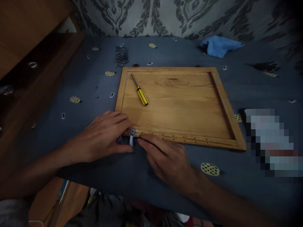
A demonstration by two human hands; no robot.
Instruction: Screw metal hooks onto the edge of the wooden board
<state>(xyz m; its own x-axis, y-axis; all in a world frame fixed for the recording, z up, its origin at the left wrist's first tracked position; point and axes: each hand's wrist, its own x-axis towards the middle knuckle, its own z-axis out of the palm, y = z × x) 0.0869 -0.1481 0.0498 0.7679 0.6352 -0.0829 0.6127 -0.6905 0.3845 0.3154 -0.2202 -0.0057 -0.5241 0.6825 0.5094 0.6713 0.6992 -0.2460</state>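
A framed wooden panel [175, 94] lies on the blue-grey table cover, with a row of small dark holes along its near rail. At that rail's left end sits a small T-shaped metal hinge [132, 134]. My left hand [104, 135] holds the hinge against the edge, thumb below and fingers above. Close to its right side, my right hand [165, 154] is closed in a pinch at the rail; whatever is between the fingertips is too small or hidden to name. A yellow and black screwdriver [142, 96] rests on the panel, its tip pointing away to the left.
Two small screws [96, 86] lie left of the panel. Several curved metal pieces [122, 56] are bunched behind its far left corner. A blue cloth [220, 46] lies at the back, and a blurred-out object [272, 142] at right. Wooden furniture [35, 34] borders the left.
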